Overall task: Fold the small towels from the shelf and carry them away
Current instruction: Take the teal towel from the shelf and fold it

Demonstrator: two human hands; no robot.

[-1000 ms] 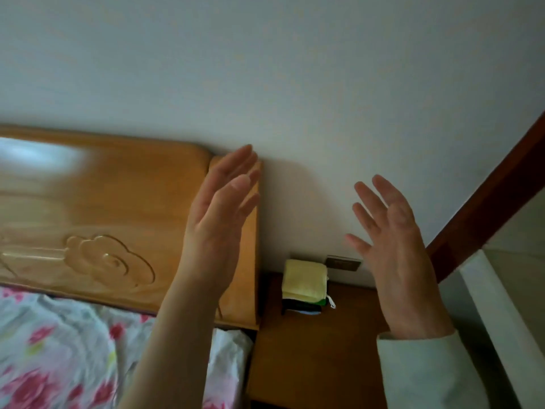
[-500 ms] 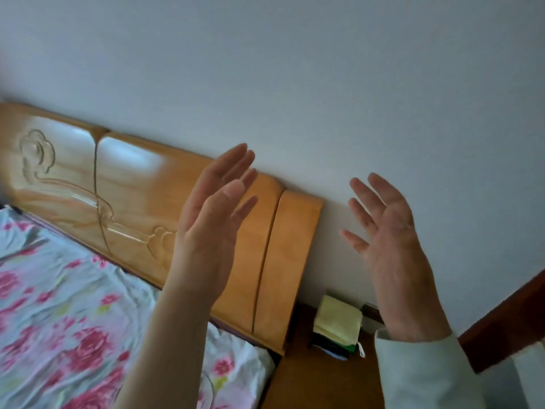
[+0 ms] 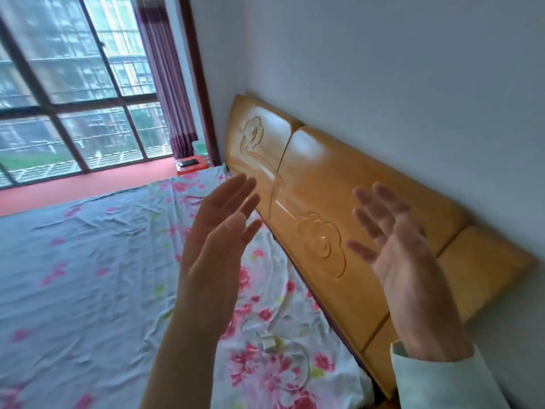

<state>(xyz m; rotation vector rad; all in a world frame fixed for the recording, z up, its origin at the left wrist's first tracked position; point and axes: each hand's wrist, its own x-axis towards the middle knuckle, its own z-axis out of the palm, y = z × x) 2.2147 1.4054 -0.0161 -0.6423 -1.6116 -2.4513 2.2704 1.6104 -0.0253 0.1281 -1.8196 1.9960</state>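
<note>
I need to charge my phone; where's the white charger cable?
The cable lies coiled on the floral sheet, low in view, between both forearms beside the headboard.

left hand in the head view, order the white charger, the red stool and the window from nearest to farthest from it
From the left hand:
1. White charger, on the floral sheet just below and right of the wrist.
2. Red stool, past the bed's far corner, beside the curtain.
3. Window, beyond the red floor, upper left.
</note>
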